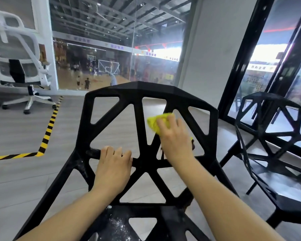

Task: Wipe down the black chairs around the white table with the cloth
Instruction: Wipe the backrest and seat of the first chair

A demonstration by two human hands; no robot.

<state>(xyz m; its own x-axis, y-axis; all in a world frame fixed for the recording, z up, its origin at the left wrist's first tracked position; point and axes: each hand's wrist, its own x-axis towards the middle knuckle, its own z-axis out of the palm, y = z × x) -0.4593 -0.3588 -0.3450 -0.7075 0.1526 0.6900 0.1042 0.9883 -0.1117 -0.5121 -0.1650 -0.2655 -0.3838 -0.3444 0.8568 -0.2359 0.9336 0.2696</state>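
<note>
A black chair with a lattice of triangular openings fills the middle, its backrest facing me. My left hand grips the horizontal bar low in the backrest, fingers curled over it. My right hand presses a yellow cloth against a slanted bar right of the backrest's centre; the cloth shows above and left of my fingers. White dust specks lie on the seat near the bottom edge.
A second black lattice chair stands close on the right beside a black-framed glass wall. A white mesh office chair is at the far left. Yellow-black floor tape runs across the grey floor on the left.
</note>
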